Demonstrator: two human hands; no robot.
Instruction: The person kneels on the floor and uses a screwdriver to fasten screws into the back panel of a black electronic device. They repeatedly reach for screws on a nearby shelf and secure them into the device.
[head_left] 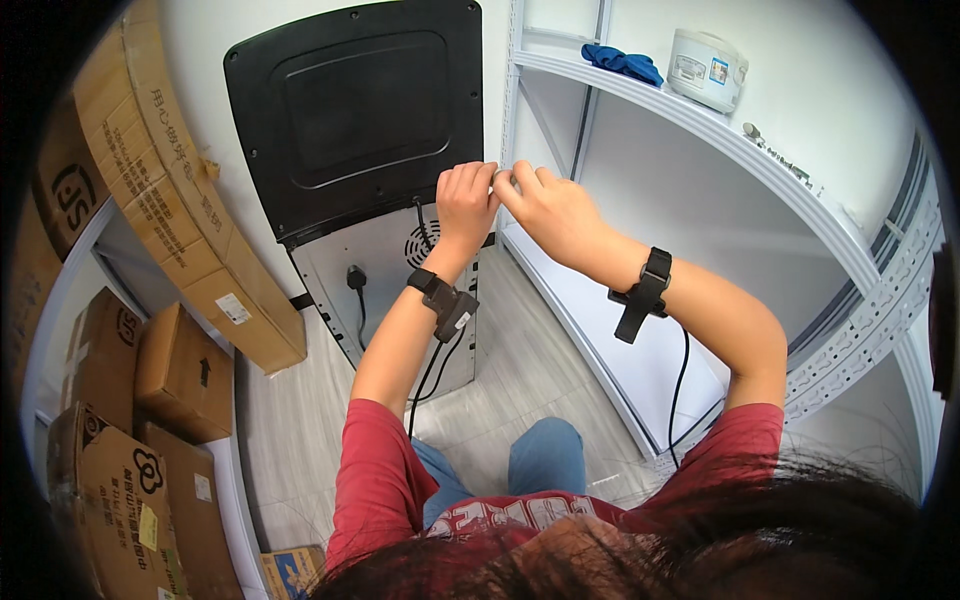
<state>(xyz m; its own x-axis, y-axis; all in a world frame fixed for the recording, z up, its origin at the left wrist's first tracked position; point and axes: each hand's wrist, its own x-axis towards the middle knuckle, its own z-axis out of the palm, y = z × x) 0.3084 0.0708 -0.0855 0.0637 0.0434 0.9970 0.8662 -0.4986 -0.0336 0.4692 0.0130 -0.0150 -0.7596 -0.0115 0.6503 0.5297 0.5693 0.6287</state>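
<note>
My left hand (466,208) and my right hand (548,208) are raised together in front of me, fingertips meeting. Both are closed, the right one in a pinch. A small greyish bit shows where the fingers meet, too small and covered to name. Behind my left hand stands a tall appliance, its back turned to me. Its upper part is a black panel (370,105) held by screws. Lower down is a metal panel (330,262) with a round vent (420,243), a black plug (356,276) and a cord.
White metal shelving curves along the right, bearing a rice cooker (707,70), a blue cloth (622,64) and small metal pieces (775,152). On the left stand a tall cardboard box (200,215) and several cartons (185,375). Cabled black straps (643,290) sit on my wrists.
</note>
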